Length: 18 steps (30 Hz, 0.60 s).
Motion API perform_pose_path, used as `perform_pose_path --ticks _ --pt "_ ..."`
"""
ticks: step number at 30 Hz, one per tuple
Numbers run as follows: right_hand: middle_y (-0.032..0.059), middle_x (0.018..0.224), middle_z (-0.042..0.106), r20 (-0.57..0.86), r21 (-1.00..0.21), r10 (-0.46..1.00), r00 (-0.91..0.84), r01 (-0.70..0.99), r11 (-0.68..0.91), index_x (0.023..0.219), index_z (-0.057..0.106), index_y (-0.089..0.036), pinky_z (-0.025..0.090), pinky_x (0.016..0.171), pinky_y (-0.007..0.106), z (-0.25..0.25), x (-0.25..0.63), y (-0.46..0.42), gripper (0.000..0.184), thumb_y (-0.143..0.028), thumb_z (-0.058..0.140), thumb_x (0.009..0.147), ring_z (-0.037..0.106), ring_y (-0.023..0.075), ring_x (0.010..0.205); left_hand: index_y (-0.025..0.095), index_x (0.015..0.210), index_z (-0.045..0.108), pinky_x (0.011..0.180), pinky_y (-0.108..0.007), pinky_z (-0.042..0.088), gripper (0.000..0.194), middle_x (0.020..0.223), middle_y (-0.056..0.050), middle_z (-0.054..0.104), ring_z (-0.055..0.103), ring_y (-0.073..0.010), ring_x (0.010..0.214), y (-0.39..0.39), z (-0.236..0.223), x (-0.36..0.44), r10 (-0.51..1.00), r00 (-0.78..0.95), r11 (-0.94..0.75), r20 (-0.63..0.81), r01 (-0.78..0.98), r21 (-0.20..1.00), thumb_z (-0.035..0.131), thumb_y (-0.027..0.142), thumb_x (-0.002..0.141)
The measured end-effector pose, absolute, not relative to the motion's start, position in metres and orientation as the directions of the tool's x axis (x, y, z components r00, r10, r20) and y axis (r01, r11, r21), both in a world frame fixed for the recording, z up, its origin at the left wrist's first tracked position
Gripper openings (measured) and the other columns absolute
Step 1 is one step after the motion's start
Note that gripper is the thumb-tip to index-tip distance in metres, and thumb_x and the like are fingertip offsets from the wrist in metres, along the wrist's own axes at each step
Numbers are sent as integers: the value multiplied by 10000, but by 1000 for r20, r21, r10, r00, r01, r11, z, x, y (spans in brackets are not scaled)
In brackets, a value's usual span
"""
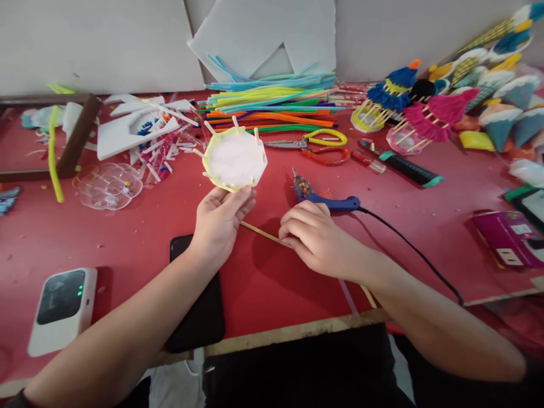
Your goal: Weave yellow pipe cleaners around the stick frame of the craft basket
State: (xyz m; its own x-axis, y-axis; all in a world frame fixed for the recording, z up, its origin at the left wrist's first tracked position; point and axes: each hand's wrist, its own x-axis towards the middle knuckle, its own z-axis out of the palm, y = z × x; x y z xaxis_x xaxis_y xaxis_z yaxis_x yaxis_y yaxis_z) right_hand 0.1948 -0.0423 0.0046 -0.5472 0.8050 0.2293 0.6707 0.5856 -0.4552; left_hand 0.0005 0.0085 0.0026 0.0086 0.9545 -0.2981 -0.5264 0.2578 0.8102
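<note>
Pinched at its lower edge, a white many-sided foam base [237, 157] is in my left hand [221, 218]. Short pale sticks stand up around its rim, and a light yellow pipe cleaner runs along part of the edge. From near the base, the yellow strand [264, 233] stretches across to my right hand [308, 231], whose curled fingers are closed on it. A blue glue gun [327, 199] lies just beyond my right hand. Below my left wrist, a black phone [199, 317] rests on the red table, partly covered by my forearm.
Behind are a pile of coloured pipe cleaners [272, 99], yellow-handled scissors [325, 137] and red-handled pliers [325, 156]. A utility knife [410, 169] and tasselled models [437, 119] are at right. At left are a clear divided tray [110, 186] and a white device [63, 311]. The glue gun's cord [416, 255] crosses right.
</note>
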Motion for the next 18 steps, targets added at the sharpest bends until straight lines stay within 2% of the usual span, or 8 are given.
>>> perform_pose_path --ticks 2,4,5,6,8,11,15,18 --pt "56 945 696 250 -408 812 -528 703 582 895 679 -164 329 828 358 3 192 -42 141 -244 617 993 543 213 943 175 740 728 770 -211 581 214 788 22 763 722 -90 767 8 3 1 953 37 276 -301 -519 809 920 177 645" --pt "76 987 705 265 -346 804 -532 726 594 975 695 -153 329 820 368 -1 186 -43 262 -414 703 952 537 237 958 169 721 726 763 -207 583 215 781 19 760 719 -89 758 8 3 2 949 74 299 -305 -513 805 926 185 643" --pt "79 1001 706 259 -321 797 -545 730 603 995 699 -152 327 813 371 -3 183 -43 296 -442 719 939 533 242 961 166 712 726 760 -205 586 213 777 20 759 718 -87 755 7 3 2 948 90 306 -305 -512 802 927 184 643" --pt "76 1004 705 245 -303 790 -563 729 613 989 701 -157 324 805 370 -5 181 -43 261 -414 713 948 531 240 959 164 708 728 757 -202 588 209 772 20 757 718 -86 751 7 3 2 948 103 310 -301 -512 801 926 181 644" --pt "57 962 696 220 -295 770 -598 712 637 907 685 -170 320 785 364 -7 178 -43 124 -255 646 989 529 221 928 163 719 738 750 -199 592 198 763 24 755 718 -83 745 7 3 2 951 111 304 -289 -517 800 923 169 647" --pt "55 915 677 247 -311 763 -597 697 646 829 619 -177 351 772 358 -8 182 -42 206 -104 525 998 538 203 876 168 709 734 747 -202 596 195 761 22 760 725 -88 749 8 3 2 959 88 274 -270 -531 802 920 166 650" --pt "24 837 674 448 -430 797 -405 683 590 900 567 -201 457 703 295 0 192 -39 202 -76 445 1002 598 151 755 165 731 745 785 -204 602 203 782 13 770 730 -92 769 8 2 1 962 62 257 -266 -529 809 930 176 648" --pt "12 870 726 603 -453 754 -260 667 592 1053 612 -206 503 645 244 7 193 -41 145 -109 520 997 662 119 727 166 800 780 806 -202 606 194 832 8 785 739 -95 796 7 1 0 959 96 276 -267 -525 805 921 172 666"
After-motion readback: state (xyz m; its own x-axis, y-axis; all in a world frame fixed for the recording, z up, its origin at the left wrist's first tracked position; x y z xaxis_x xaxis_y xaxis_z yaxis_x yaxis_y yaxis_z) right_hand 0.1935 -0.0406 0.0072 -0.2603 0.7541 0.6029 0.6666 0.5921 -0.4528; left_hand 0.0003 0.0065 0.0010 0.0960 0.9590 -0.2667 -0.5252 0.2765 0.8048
